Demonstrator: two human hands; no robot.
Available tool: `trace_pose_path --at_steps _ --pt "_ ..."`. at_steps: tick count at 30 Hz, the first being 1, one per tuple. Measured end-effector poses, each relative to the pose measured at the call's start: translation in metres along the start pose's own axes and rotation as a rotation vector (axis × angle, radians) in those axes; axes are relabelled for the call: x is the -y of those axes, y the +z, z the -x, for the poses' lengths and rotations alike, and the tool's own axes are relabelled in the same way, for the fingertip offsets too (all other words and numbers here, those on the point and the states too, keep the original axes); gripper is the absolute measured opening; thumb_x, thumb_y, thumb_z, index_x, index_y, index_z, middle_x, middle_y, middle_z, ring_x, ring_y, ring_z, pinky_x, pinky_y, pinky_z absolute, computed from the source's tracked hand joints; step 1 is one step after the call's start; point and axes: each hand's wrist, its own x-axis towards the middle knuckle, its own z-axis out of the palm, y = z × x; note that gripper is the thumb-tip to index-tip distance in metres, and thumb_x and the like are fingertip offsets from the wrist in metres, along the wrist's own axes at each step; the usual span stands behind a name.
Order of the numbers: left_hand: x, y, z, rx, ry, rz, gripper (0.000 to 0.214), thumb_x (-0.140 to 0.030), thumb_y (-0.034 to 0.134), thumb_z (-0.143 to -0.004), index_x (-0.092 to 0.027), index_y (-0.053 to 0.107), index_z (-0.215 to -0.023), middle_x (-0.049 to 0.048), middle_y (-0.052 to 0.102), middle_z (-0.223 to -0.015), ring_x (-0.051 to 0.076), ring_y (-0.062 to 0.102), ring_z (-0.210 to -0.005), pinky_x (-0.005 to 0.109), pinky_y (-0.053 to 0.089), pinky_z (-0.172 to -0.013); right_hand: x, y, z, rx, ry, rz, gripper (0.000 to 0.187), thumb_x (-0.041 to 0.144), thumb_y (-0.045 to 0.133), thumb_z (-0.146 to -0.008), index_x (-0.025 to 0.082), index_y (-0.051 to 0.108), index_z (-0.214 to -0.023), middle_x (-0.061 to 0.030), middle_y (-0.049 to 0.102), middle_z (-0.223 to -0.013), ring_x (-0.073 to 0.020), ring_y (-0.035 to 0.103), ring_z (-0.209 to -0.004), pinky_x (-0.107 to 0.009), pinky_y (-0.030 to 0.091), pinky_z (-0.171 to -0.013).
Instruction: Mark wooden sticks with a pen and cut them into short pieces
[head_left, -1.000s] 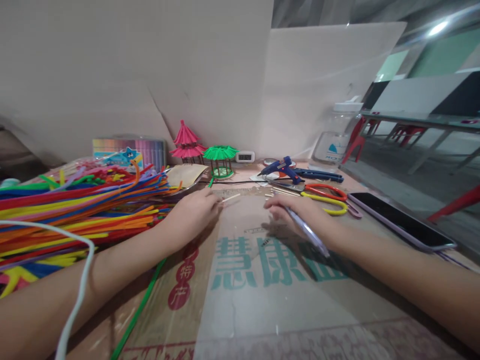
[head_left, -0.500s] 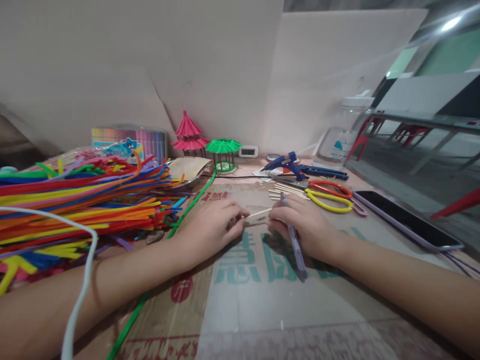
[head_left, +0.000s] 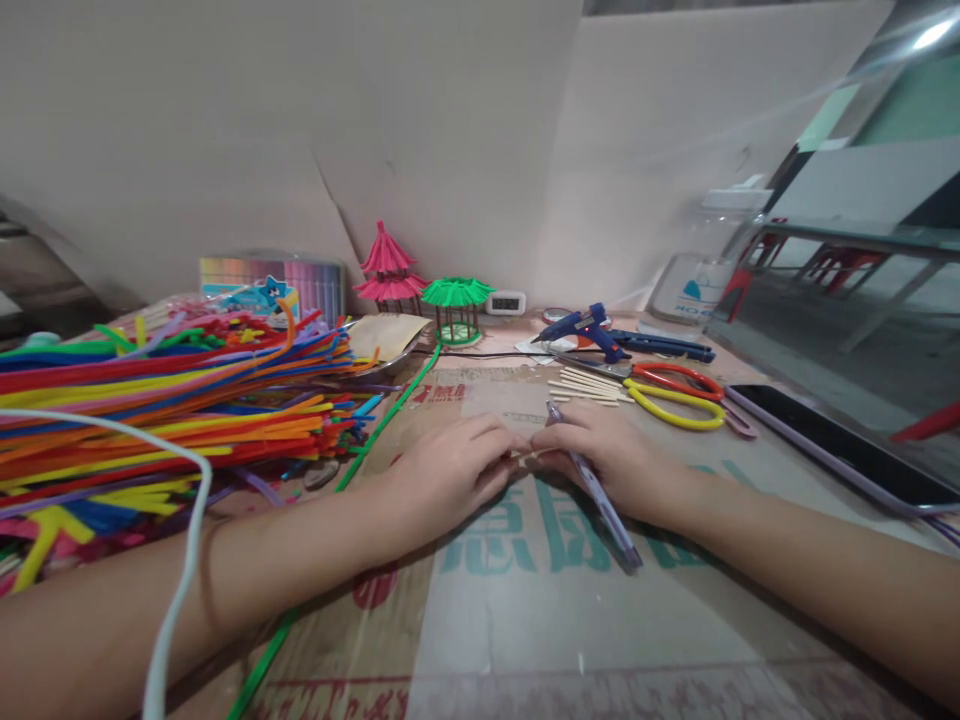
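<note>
My left hand [head_left: 461, 470] is closed, thumb and fingers pinched together, over the middle of the printed cardboard sheet [head_left: 525, 620]. A thin wooden stick is mostly hidden between the fingertips of both hands, which almost meet. My right hand [head_left: 607, 455] is closed too, with a slim purple pen [head_left: 604, 500] lying across its fingers, its lower end pointing back toward me. Just beyond the right hand lie several pale wooden sticks [head_left: 589, 385].
Bundled pipe cleaners [head_left: 172, 390] fill the left side, with a white cable [head_left: 199, 520] in front. Behind stand a pink roofed model [head_left: 386, 265], a green one [head_left: 457, 295] and a small clock [head_left: 506, 303]. A glue gun [head_left: 581, 330], scissors [head_left: 675, 410] and a phone [head_left: 840, 440] lie right.
My hands have drawn together, and the stick that showed between them is now mostly covered by fingers. The pen has tilted a little. The whole view has shifted slightly.
</note>
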Motion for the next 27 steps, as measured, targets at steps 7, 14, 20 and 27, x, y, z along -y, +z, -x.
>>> trace_pose_path --at_steps 7,14,20,27 --pt "0.005 -0.004 0.001 0.099 -0.050 -0.080 0.022 -0.030 0.049 -0.096 -0.017 0.066 -0.100 0.0082 0.069 -0.105 0.022 0.066 -0.095 0.035 0.053 -0.084 -0.015 -0.004 -0.005 -0.193 0.412 -0.051 0.014 0.028 0.053 -0.096 0.021 0.063 -0.089 -0.0032 0.064 -0.081 -0.0186 0.059 -0.075 -0.030 0.043 -0.069" --pt "-0.006 -0.007 0.006 0.312 -0.007 -0.088 0.037 -0.036 0.044 -0.099 -0.020 0.065 -0.125 0.0052 0.066 -0.134 0.025 0.070 -0.108 0.038 0.058 -0.088 -0.030 -0.001 -0.004 -0.114 0.473 -0.041 0.015 0.031 0.056 -0.093 0.021 0.065 -0.090 -0.0026 0.066 -0.081 -0.0198 0.060 -0.077 -0.031 0.044 -0.070" --pt "-0.033 -0.008 0.015 0.226 0.108 -0.105 0.030 -0.028 0.045 -0.100 -0.019 0.071 -0.111 0.0085 0.074 -0.116 0.020 0.073 -0.090 0.030 0.058 -0.076 -0.026 -0.001 -0.005 0.004 0.411 -0.005 0.014 0.031 0.059 -0.092 0.020 0.067 -0.088 -0.0054 0.066 -0.085 -0.0216 0.059 -0.083 -0.033 0.043 -0.076" --pt "-0.013 -0.006 0.007 0.288 0.034 -0.124 0.031 -0.032 0.043 -0.100 -0.029 0.070 -0.116 0.0021 0.069 -0.114 0.018 0.071 -0.081 0.032 0.058 -0.068 -0.026 0.000 -0.003 0.027 0.367 0.028 0.016 0.032 0.057 -0.095 0.020 0.066 -0.091 -0.0061 0.065 -0.085 -0.0219 0.058 -0.085 -0.033 0.044 -0.076"
